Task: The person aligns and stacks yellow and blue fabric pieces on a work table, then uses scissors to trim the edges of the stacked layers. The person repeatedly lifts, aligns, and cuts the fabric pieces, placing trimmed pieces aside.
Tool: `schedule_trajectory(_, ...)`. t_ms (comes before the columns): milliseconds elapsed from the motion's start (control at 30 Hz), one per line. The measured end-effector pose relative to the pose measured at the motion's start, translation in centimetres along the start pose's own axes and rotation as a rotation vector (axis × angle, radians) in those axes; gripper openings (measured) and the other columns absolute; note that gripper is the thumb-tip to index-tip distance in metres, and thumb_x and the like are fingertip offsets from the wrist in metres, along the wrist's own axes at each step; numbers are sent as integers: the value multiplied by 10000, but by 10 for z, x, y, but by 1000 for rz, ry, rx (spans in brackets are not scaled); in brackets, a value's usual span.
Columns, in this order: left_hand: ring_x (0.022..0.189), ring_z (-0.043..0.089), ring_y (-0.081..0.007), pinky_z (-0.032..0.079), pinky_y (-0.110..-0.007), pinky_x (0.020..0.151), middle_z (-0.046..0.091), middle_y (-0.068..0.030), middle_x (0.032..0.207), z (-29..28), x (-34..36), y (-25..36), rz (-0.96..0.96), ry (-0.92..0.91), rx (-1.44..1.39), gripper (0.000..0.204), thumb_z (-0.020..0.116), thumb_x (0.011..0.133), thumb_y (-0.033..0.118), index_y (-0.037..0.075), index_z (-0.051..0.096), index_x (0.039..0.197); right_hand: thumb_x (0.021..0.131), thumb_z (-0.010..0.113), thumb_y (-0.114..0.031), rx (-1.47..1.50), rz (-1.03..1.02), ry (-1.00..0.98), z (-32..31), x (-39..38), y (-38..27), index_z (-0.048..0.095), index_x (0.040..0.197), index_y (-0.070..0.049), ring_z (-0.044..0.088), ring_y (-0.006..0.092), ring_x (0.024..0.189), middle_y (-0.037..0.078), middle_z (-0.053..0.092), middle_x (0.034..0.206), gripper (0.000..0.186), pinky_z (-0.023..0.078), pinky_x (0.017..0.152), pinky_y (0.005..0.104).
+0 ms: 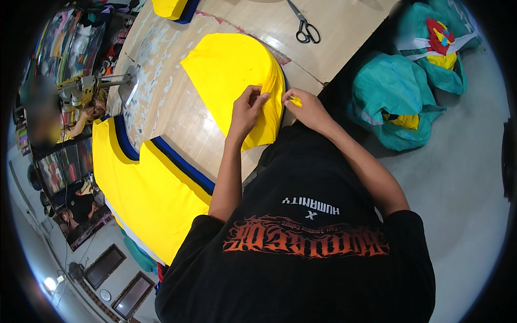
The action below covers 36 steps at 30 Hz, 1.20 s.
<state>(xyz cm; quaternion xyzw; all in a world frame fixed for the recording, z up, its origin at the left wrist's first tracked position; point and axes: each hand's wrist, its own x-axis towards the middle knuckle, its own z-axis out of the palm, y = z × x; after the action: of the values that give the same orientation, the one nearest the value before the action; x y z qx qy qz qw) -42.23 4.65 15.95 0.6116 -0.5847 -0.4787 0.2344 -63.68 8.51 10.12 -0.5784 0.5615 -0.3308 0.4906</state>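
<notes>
A stack of cut yellow fabric panels (229,67) with one rounded side lies on the table in front of me, and a dark layer shows along its right edge. My left hand (249,112) rests on the stack near that edge, thumb and fingers pinched together on the yellow fabric, which ripples beside them. Just off the same edge, my right hand (308,110) is closed with a small yellow fabric piece (295,101) showing between its fingers. Whether this piece is loose or joined to the stack I cannot tell.
Black-handled scissors (307,31) lie at the far side of the wooden table (177,121). More yellow panels over blue ones (145,188) drape at the left. Another yellow stack (169,8) sits at the far edge. Green sacks (390,91) of fabric stand on the floor at right.
</notes>
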Motion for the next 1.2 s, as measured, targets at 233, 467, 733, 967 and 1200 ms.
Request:
schedule_trajectory(233, 968, 753, -350, 591, -408, 876, 727, -195, 1180, 11, -8, -5, 173, 106, 122, 290, 684, 1083, 161, 44, 594, 1332, 1031, 675, -207, 9, -5, -69, 0, -1, -10, 731, 1195, -99, 759, 377, 1051, 167, 794, 1123, 205, 581, 940, 448)
schedule_trajectory(467, 895, 745, -355, 611, -412, 813, 703, -166, 1145, 11, -7, -14, 475, 106, 332, 132, 694, 1057, 122, 87, 746, 1174, 1026, 676, -158, 22, -42, -85, -4, -5, -12, 759, 1268, -111, 740, 394, 1150, 169, 792, 1215, 260, 570, 1027, 445)
schedule_trajectory(733, 837, 719, -287, 585, -379, 785, 710, -166, 1124, 18, -11, 7, 272, 141, 379, 186, 792, 1004, 249, 90, 790, 1100, 1017, 676, -154, 32, -48, -73, -2, -14, -5, 759, 1292, -99, 738, 400, 1148, 187, 782, 1238, 293, 566, 1033, 448)
schedule_trajectory(967, 806, 687, -255, 584, -366, 765, 689, -145, 1087, 15, -7, -2, 296, 135, 371, 173, 792, 1002, 209, 65, 770, 1097, 1025, 675, -198, 77, -64, -9, 7, -9, 0, 754, 1249, -72, 748, 404, 1101, 194, 791, 1178, 269, 572, 993, 457)
schedule_trajectory(1200, 951, 693, -292, 561, -378, 867, 692, -171, 1144, 11, -8, -1, 236, 92, 257, 198, 766, 1025, 205, 36, 753, 1127, 1008, 724, -345, -22, 69, 46, 13, -1, -7, 791, 1180, -80, 756, 402, 1047, 203, 794, 1100, 323, 583, 926, 467)
